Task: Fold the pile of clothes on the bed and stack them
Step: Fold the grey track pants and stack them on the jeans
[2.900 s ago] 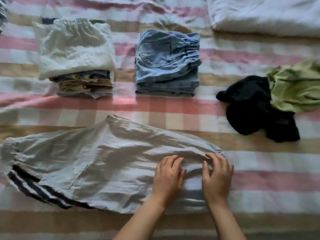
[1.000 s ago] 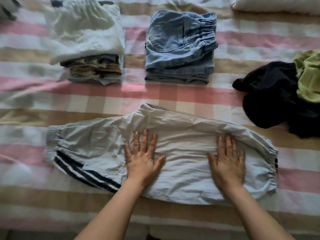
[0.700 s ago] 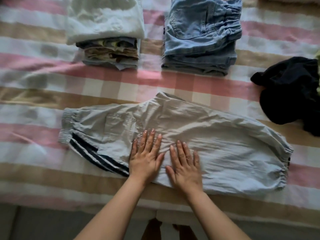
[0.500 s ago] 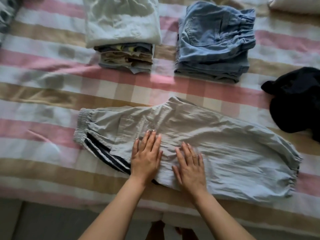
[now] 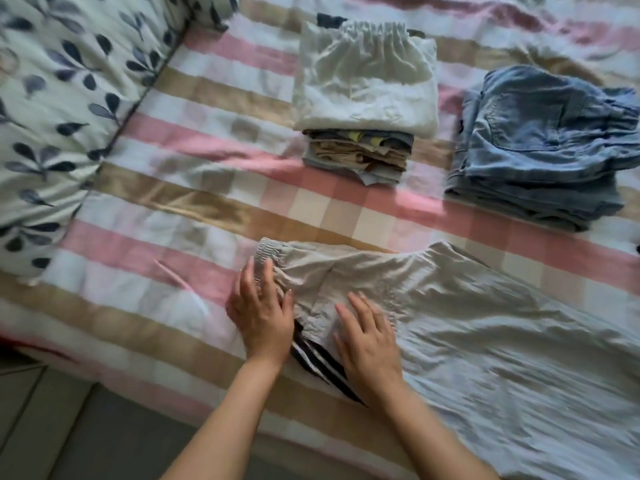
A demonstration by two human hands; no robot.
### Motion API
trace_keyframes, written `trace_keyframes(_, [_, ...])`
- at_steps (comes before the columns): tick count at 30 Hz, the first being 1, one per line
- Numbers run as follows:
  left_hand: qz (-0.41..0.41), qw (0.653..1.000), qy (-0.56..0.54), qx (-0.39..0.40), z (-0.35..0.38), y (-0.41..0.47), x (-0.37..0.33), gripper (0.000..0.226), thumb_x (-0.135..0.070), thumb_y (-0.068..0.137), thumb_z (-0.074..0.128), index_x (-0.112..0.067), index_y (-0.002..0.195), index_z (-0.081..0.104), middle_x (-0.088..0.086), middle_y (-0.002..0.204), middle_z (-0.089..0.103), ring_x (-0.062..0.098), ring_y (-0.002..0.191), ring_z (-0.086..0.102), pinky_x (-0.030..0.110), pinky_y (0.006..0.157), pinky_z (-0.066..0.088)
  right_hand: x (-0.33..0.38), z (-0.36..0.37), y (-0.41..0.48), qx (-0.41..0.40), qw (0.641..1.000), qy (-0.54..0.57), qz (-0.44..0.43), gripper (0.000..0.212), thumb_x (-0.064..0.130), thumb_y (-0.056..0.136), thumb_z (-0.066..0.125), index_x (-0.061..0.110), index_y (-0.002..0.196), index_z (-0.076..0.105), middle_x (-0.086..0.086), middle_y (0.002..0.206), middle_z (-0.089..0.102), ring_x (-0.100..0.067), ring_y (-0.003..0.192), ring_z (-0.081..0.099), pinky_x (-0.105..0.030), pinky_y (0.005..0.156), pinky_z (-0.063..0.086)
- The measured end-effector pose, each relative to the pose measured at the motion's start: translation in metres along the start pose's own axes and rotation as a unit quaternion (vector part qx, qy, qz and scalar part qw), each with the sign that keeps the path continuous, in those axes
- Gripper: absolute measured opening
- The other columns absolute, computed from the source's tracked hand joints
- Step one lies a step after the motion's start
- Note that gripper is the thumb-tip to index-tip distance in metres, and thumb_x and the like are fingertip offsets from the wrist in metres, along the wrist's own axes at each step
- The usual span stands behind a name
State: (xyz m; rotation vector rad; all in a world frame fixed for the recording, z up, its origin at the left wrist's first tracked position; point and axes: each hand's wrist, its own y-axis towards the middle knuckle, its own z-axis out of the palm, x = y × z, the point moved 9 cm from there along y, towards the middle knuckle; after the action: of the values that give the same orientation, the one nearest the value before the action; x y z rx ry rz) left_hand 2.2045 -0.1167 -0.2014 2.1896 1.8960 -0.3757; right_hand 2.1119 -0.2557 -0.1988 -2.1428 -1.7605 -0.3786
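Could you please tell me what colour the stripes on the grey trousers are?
The stripes are dark navy alternating with white; head view.

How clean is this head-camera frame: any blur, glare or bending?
Head view: motion smear softens the grey trousers toward the lower right and the left hand; the right hand is slightly crisper. Head view: soft daylight, no harsh glare; the white-topped stack and denim stack look fairly sharp.

Pretty clearly a bedroom in someone's home. There's a bed with a pink, tan and white checked cover [image 5: 173,188] and leaf-print bedding [image 5: 52,98] on the left. A white-topped stack of folded clothes [image 5: 367,84] sits near a denim stack [image 5: 540,147], with grey floor tiles [image 5: 52,427] below.
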Motion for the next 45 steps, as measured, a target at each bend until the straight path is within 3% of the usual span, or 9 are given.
trace_keyframes(3, [-0.193, 0.962, -0.193, 0.028, 0.003, 0.015, 0.054, 0.06, -0.017, 0.084, 0.066, 0.005, 0.132, 0.039, 0.025, 0.128, 0.049, 0.038, 0.12, 0.044, 0.04, 0.097, 0.034, 0.015, -0.002, 0.02, -0.016, 0.983, 0.182, 0.033, 0.032, 0.012, 0.085, 0.053, 0.005, 0.115, 0.062, -0.015, 0.114, 0.061, -0.032, 0.105, 0.057, -0.034, 0.092, 0.045])
trace_keyframes(10, [-0.317, 0.819, -0.461, 0.129, 0.027, 0.018, 0.058, 0.027, -0.007, 0.08, 0.068, 0.002, 0.105, 0.063, 0.012, 0.094, 0.069, 0.013, 0.073, 0.064, 0.02, 0.066, 0.052, 0.017, 0.026, 0.043, 0.039, 0.892, 0.403, 0.201, 0.033, 0.008, 0.091, 0.053, 0.011, 0.124, 0.054, -0.005, 0.12, 0.057, -0.012, 0.11, 0.052, -0.017, 0.094, 0.036])
trace_keyframes(17, [-0.149, 0.868, -0.457, 0.12, -0.032, -0.003, -0.025, 0.015, -0.027, 0.078, 0.066, -0.023, 0.092, 0.066, -0.001, 0.089, 0.069, 0.012, 0.076, 0.065, 0.026, 0.067, 0.05, 0.005, -0.023, 0.026, -0.05, 0.827, 0.516, 0.219, 0.021, 0.009, 0.092, 0.052, 0.02, 0.107, 0.062, -0.002, 0.109, 0.062, -0.013, 0.105, 0.058, -0.028, 0.091, 0.048])
trace_keyframes(20, [-0.093, 0.835, -0.524, 0.14, -0.043, -0.027, -0.077, 0.022, -0.034, 0.079, 0.056, -0.028, 0.098, 0.066, 0.004, 0.102, 0.062, 0.009, 0.09, 0.065, 0.015, 0.068, 0.05, -0.005, -0.052, 0.011, -0.066, 0.796, 0.558, 0.225, 0.024, 0.031, 0.091, 0.053, 0.016, 0.106, 0.064, 0.001, 0.102, 0.067, -0.013, 0.097, 0.062, -0.031, 0.085, 0.049])
trace_keyframes(23, [-0.089, 0.796, -0.569, 0.187, -0.027, -0.051, -0.114, 0.03, -0.02, 0.084, 0.042, -0.021, 0.098, 0.068, 0.013, 0.108, 0.063, 0.024, 0.101, 0.063, 0.035, 0.079, 0.054, -0.026, -0.075, -0.007, -0.061, 0.796, 0.558, 0.225, 0.03, 0.048, 0.081, 0.06, 0.021, 0.093, 0.062, 0.009, 0.081, 0.067, -0.005, 0.076, 0.063, -0.018, 0.067, 0.048])
trace_keyframes(27, [-0.073, 0.775, -0.564, 0.276, -0.002, -0.076, -0.159, 0.031, 0.0, 0.081, 0.041, -0.016, 0.098, 0.061, 0.012, 0.101, 0.063, 0.02, 0.091, 0.063, 0.031, 0.077, 0.052, -0.087, -0.082, -0.042, -0.088, 0.804, 0.508, 0.295, 0.024, 0.018, 0.076, 0.074, 0.024, 0.092, 0.058, 0.005, 0.082, 0.069, -0.009, 0.078, 0.065, -0.024, 0.069, 0.052])
trace_keyframes(35, [0.185, 0.945, -0.238, 0.126, 0.012, -0.082, -0.203, 0.041, 0.013, 0.08, 0.05, -0.004, 0.115, 0.061, 0.013, 0.121, 0.059, 0.029, 0.118, 0.053, 0.038, 0.103, 0.042, -0.197, -0.057, -0.115, -0.137, 0.795, 0.407, 0.429, 0.046, 0.004, 0.079, 0.068, 0.01, 0.122, 0.05, -0.008, 0.116, 0.061, -0.019, 0.102, 0.057, -0.02, 0.08, 0.038])
trace_keyframes(40, [0.317, 0.926, 0.003, 0.204, 0.073, -0.096, -0.233, 0.049, -0.021, 0.094, 0.045, -0.022, 0.141, 0.034, 0.003, 0.151, 0.021, 0.03, 0.141, 0.017, 0.04, 0.115, -0.007, -0.208, -0.047, -0.127, -0.139, 0.812, 0.345, 0.449, 0.069, 0.007, 0.08, 0.068, 0.007, 0.14, 0.034, -0.011, 0.139, 0.046, -0.024, 0.127, 0.044, -0.034, 0.106, 0.036])
trace_keyframes(45, [0.367, 0.885, 0.123, 0.257, 0.11, -0.111, -0.244, 0.059, -0.047, 0.085, 0.031, -0.021, 0.137, 0.043, 0.004, 0.145, 0.039, 0.03, 0.133, 0.036, 0.047, 0.107, 0.008, -0.212, -0.063, -0.145, -0.167, 0.827, 0.235, 0.483, 0.064, 0.002, 0.08, 0.063, 0.006, 0.138, 0.038, -0.018, 0.134, 0.043, -0.032, 0.123, 0.043, -0.033, 0.101, 0.034])
